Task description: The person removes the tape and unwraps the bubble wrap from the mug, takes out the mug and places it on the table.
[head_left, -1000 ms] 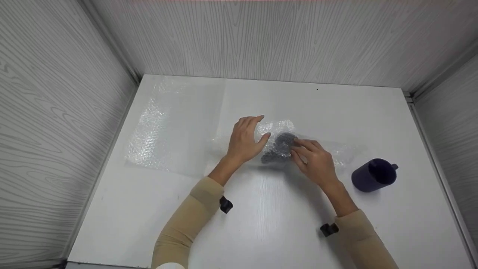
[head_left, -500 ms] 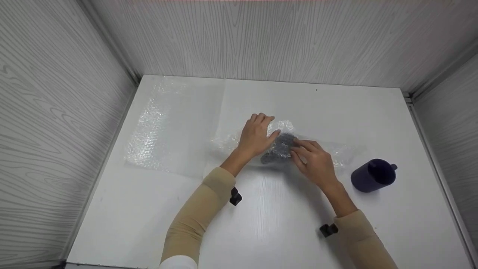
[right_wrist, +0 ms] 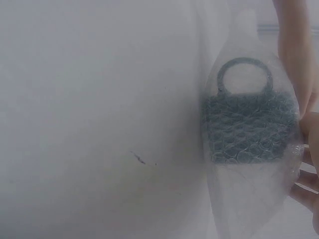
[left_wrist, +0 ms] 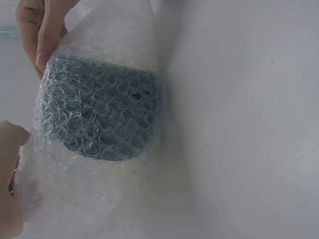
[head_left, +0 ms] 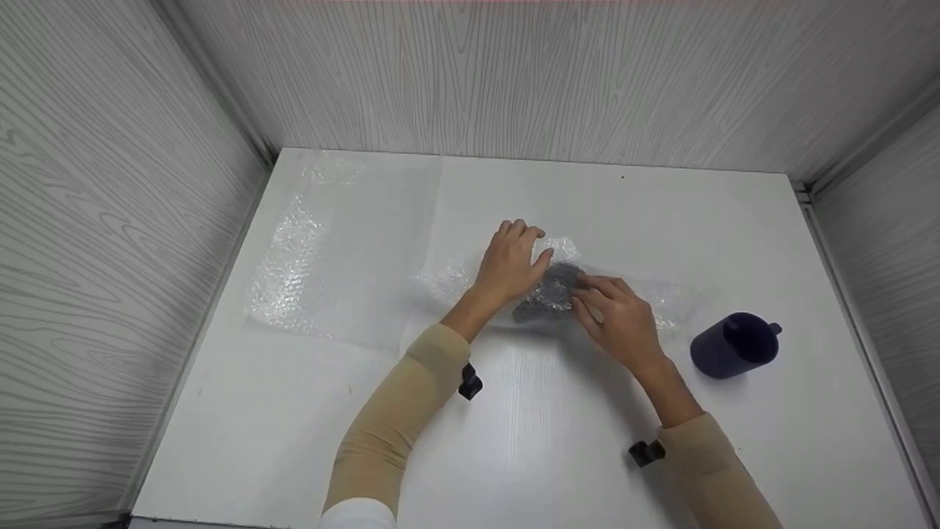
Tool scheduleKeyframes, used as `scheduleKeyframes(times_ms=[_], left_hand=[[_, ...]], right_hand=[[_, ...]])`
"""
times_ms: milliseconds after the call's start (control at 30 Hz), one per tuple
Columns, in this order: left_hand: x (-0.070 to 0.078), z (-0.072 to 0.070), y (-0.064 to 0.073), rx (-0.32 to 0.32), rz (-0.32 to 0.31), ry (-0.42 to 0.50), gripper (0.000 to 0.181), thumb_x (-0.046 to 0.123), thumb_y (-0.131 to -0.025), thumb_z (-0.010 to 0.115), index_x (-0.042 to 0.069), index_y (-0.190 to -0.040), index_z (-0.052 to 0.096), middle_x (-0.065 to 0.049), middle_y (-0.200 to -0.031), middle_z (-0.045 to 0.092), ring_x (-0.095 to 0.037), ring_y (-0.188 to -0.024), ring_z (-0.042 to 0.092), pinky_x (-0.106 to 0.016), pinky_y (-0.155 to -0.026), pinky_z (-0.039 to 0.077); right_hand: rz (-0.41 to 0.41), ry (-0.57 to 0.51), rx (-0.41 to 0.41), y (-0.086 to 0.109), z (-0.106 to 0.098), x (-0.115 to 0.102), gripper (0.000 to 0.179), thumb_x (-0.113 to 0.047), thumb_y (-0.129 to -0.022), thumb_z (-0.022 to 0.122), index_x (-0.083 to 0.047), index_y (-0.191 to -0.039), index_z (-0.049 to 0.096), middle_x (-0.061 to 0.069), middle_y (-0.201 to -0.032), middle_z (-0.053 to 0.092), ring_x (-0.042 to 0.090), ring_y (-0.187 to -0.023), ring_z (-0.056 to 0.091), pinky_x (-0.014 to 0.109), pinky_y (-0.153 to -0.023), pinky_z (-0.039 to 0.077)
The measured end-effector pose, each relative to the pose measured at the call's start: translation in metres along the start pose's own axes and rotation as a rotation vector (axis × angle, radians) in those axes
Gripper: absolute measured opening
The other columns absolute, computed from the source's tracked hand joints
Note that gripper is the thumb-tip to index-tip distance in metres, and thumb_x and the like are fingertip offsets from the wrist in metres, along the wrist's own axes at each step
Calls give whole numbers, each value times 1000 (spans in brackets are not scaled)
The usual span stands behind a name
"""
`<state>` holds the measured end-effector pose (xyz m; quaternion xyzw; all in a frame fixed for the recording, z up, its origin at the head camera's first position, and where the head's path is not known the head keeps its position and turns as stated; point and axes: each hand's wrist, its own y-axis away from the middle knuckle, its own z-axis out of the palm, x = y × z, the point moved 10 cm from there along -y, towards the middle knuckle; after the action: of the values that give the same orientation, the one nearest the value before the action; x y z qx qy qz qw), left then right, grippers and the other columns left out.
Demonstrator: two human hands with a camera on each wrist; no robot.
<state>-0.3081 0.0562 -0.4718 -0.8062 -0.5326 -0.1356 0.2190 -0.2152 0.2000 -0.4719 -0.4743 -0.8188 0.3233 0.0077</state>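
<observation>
A dark mug (head_left: 558, 285) lies on its side inside bubble wrap (head_left: 562, 248), near the middle of the white table. Through the plastic its ring handle shows in the right wrist view, and its dark body (left_wrist: 99, 109) in the left wrist view. My right hand (head_left: 620, 316) holds the wrapped mug from the right, thumb and fingers bent against the wrap. On the left side of the bundle, my left hand (head_left: 508, 266) rests on the wrap with its thumb apart from loosely bent fingers. Some fingertips are hidden behind the plastic.
A dark purple-blue mug (head_left: 716, 349) stands at the right of the table (head_left: 470, 455), tilted-looking in this view. Clear bubble wrap (head_left: 290, 264) spreads flat over the left side. Grey wood-grain panels (head_left: 514, 81) enclose the back and sides.
My left hand has moved right and slightly away from me, closer to the wrapped mug. The right hand has stayed in place on the bundle.
</observation>
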Motion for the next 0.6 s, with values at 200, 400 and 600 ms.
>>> scheduleKeyframes(times_ms=[200,400,600], left_hand=[[2,-4,1,18,19,-16,35,36,-107,60,11,-129,69,-7,-119,69,-25,-114,62,-35,-104,52],[7,-11,2,56,43,-44,31,37,-107,61,13,-125,70,-5,-113,71,-23,-106,63,-34,-96,55],[14,-19,7,93,73,-50,28,36,-106,63,14,-123,71,-4,-104,71,-20,-98,63,-31,-88,55]], right_hand=[[-11,2,11,1,1,0,16,-17,-95,79,-5,-105,83,15,-123,78,35,-111,74,45,-82,66],[-22,-7,26,1,0,1,17,-18,-95,80,-5,-106,83,15,-122,79,34,-110,75,46,-80,66],[-2,-52,37,2,-4,4,17,-16,-94,81,-6,-107,82,14,-122,78,34,-111,75,46,-82,66]])
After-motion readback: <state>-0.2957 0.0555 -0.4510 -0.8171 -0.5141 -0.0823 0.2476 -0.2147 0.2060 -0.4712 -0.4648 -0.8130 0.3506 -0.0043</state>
